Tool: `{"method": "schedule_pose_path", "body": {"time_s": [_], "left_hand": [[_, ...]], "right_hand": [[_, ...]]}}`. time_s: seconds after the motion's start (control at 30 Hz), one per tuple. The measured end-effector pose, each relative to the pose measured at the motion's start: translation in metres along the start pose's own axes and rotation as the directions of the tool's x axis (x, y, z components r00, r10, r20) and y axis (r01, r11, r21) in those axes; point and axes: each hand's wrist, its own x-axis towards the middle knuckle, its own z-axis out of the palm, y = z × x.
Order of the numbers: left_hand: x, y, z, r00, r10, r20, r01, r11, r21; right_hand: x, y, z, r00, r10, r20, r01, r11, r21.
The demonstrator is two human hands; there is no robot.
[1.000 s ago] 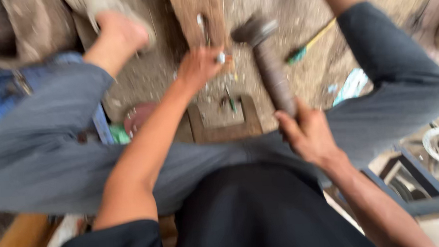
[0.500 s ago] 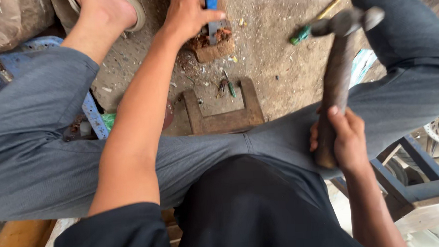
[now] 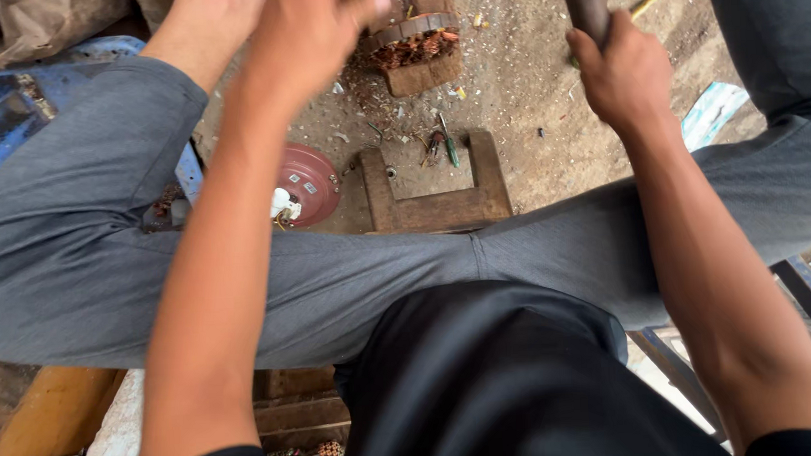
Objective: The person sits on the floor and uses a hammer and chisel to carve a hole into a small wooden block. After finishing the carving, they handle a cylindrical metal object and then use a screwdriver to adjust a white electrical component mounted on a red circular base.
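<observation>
While my right hand grips a dark hammer handle, raised, my left hand blurs at the top edge; I can't tell what it holds. Just beyond sits a wooden block with copper windings on it. Striking step, I judge; next blow needs aim. No containers; a red round cover lies near.

Dark, smooth, worn wooden handle clasped in the right hand. Rough, weathered wooden frame on gritty, matt dirt floor; near the floor's top edge, a rusty metal core with coppery windings, ringed by splinters. Glossy red painted metal disc beside matt grey cloth trousers, with crumpled brown paper in the top left corner.
</observation>
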Motion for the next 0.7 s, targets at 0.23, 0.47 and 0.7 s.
{"method": "schedule_pose_path", "body": {"time_s": [0.23, 0.47, 0.7], "left_hand": [[-0.021, 0.082, 0.019, 0.867, -0.148, 0.475, 0.063, 0.98, 0.19], [-0.04, 0.1, 0.061, 0.941, 0.112, 0.318, -0.097, 0.993, -0.064], [-0.034, 0.04, 0.058, 0.921, -0.221, 0.32, 0.194, 0.974, 0.115]], "right_hand": [[0.015, -0.025, 0.014, 0.836, -0.406, 0.369, 0.3, 0.901, 0.314], [-0.039, -0.073, -0.005, 0.822, -0.445, 0.356, 0.354, 0.888, 0.293], [-0.036, -0.083, -0.022, 0.856, -0.502, 0.122, 0.479, 0.86, 0.175]]}}
